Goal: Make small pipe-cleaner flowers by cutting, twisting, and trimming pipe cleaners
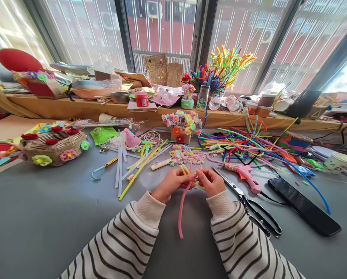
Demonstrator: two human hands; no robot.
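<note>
My left hand (pixel 173 183) and my right hand (pixel 210 181) meet over the grey table (pixel 45 217), both pinched on a small bundle of pipe cleaners. A pink pipe cleaner (pixel 181 211) hangs from the pinch toward me. Short yellow pipe cleaner ends (pixel 185 169) stick up between my fingertips. Both sleeves are striped with cream cuffs.
Black scissors (pixel 249 203), a pink glue gun (pixel 244 176) and a dark phone (pixel 304 211) lie to the right. A heap of loose pipe cleaners (pixel 243 145) spreads behind them. A woven basket with flowers (pixel 54 147) stands at left, a paper cup (pixel 340 161) at right.
</note>
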